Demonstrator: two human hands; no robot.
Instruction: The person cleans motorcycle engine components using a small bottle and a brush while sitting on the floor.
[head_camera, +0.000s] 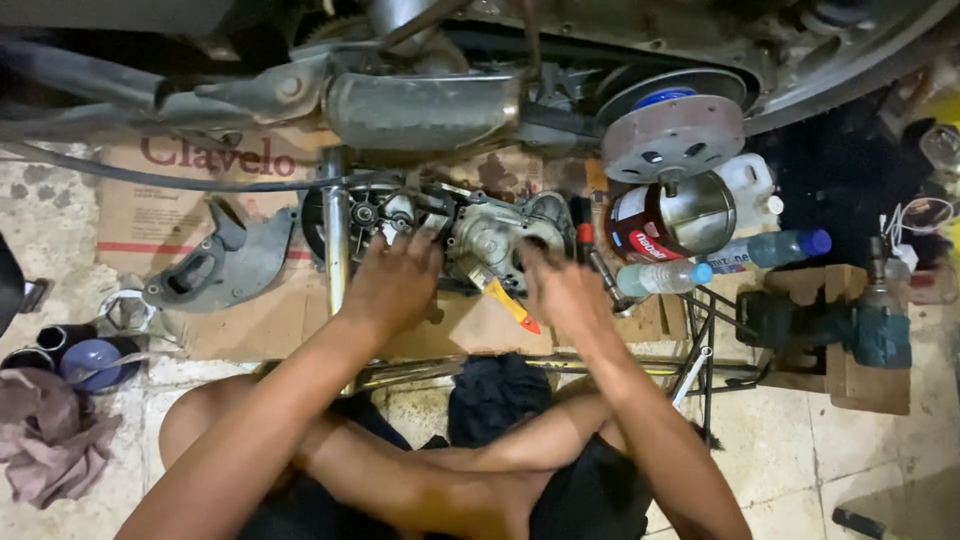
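Both hands (470, 285) on engine casing (490, 235); two capped bottles (665, 277) nearby.

A flattened cardboard sheet (150, 215) lies on the tiled floor (760, 450). A grey plastic cover (225, 262) rests on the cardboard's left part. Near the floor's left edge lie a crumpled grey rag (50, 440) and a blue cap (92, 358). Toward the right, 2 clear bottles with blue caps (700, 265) lie beside a red can (640, 228) and a white jug (752, 185). A teal power tool (850, 325) sits on wooden blocks (870, 385) at the right edge.
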